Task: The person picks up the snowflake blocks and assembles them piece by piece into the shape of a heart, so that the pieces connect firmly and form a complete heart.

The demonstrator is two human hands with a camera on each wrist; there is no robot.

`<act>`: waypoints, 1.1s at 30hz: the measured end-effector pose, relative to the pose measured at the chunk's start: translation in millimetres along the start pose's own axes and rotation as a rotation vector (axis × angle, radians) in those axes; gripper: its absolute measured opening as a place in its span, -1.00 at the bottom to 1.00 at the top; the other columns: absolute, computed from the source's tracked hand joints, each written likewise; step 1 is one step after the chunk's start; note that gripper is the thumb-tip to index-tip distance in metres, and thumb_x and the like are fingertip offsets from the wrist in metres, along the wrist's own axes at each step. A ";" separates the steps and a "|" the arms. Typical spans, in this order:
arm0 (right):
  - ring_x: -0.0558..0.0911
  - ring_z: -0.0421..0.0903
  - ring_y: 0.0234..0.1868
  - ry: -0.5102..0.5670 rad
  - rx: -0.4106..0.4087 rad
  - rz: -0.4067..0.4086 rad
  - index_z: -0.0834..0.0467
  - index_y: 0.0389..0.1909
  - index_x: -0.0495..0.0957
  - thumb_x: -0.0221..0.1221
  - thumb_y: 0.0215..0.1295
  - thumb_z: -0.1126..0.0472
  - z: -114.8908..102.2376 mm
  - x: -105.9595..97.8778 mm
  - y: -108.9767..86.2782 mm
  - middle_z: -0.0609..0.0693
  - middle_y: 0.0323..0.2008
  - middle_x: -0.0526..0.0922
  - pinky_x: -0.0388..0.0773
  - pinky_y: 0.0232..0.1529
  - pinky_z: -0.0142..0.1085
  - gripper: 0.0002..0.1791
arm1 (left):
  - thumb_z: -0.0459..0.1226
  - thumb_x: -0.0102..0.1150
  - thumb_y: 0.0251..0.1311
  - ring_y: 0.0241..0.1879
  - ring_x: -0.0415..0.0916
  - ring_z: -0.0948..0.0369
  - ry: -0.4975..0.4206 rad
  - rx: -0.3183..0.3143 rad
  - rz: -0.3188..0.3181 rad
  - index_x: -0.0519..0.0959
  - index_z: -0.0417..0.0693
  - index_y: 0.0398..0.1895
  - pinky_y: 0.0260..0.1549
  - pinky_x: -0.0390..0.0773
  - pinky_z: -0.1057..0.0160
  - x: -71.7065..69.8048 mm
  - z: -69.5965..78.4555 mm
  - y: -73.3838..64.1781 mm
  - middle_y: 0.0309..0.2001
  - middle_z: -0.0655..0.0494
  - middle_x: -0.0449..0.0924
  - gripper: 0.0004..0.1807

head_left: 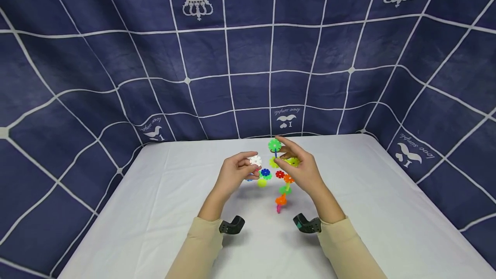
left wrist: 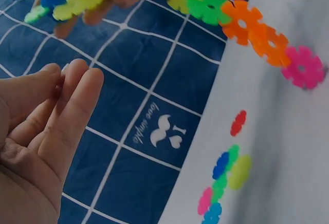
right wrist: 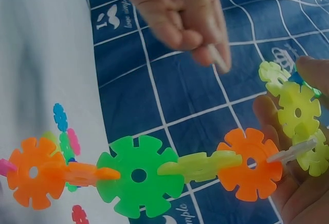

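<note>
My left hand (head_left: 234, 175) pinches a white snowflake disc (head_left: 255, 160) between thumb and fingertips. In the right wrist view this white disc (right wrist: 218, 58) shows edge-on at the fingertips. A long chain of slotted snowflake discs is in my right hand (head_left: 304, 168), gripped near its upper end by a green disc (head_left: 274, 141) and yellow discs (right wrist: 293, 98). From there it runs through a white disc (right wrist: 295, 149), an orange disc (right wrist: 231, 165) and a larger green disc (right wrist: 115, 175). Orange discs (left wrist: 244, 11) and a pink disc (left wrist: 297, 75) form its free end, nearer my body.
Several loose discs lie on the white-covered table (head_left: 162, 227), among them a red disc (left wrist: 238, 123), a dark blue disc (left wrist: 221, 165), a yellow disc (left wrist: 240, 172) and a pink disc (left wrist: 204, 201). A blue curtain (head_left: 248, 51) with white grid lines hangs around the table's far and side edges.
</note>
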State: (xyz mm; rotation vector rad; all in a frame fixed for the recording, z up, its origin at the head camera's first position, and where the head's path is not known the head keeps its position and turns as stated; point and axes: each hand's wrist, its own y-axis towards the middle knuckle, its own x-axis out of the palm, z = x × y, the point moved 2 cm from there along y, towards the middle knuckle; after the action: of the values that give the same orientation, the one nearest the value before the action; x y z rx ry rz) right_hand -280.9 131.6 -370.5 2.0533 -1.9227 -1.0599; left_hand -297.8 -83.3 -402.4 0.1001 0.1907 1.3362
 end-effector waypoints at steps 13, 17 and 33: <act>0.73 -0.09 -0.16 -0.050 -0.102 -0.056 -0.06 0.33 0.50 0.38 0.22 0.23 -5.9 3.6 -2.1 0.04 -0.04 0.74 0.70 -0.13 -0.32 -0.38 | -0.40 0.22 0.31 -0.40 0.70 0.18 -0.080 0.097 -0.031 0.56 -0.04 0.24 -0.23 0.75 0.12 0.8 30.7 -11.3 -0.25 -0.12 0.71 -0.57; 0.73 -0.09 -0.15 -0.050 -0.156 -0.080 0.00 0.32 0.51 0.38 0.21 0.26 -8.2 4.6 -2.5 0.04 -0.01 0.74 0.69 -0.04 -0.27 -0.38 | -0.39 0.20 0.33 -0.41 0.69 0.20 -0.089 0.104 -0.050 0.54 -0.05 0.26 -0.22 0.75 0.12 1.1 33.5 -12.7 -0.30 0.00 0.72 -0.58; 0.71 -0.10 -0.14 -0.017 -0.209 -0.063 0.05 0.32 0.51 0.37 0.20 0.31 -12.0 7.5 -2.9 0.03 -0.01 0.75 0.66 0.05 -0.22 -0.37 | -0.37 0.20 0.34 -0.46 0.70 0.21 -0.270 0.036 -0.068 0.51 -0.23 0.26 -0.25 0.74 0.27 5.6 43.8 -17.6 -0.36 0.08 0.74 -0.58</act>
State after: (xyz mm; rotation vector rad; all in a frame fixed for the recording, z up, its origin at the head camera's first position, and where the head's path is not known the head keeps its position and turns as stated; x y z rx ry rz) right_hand -272.2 121.0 -366.1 2.0064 -1.6838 -1.2381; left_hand -271.2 -80.2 -363.2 0.3004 -0.0106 1.2382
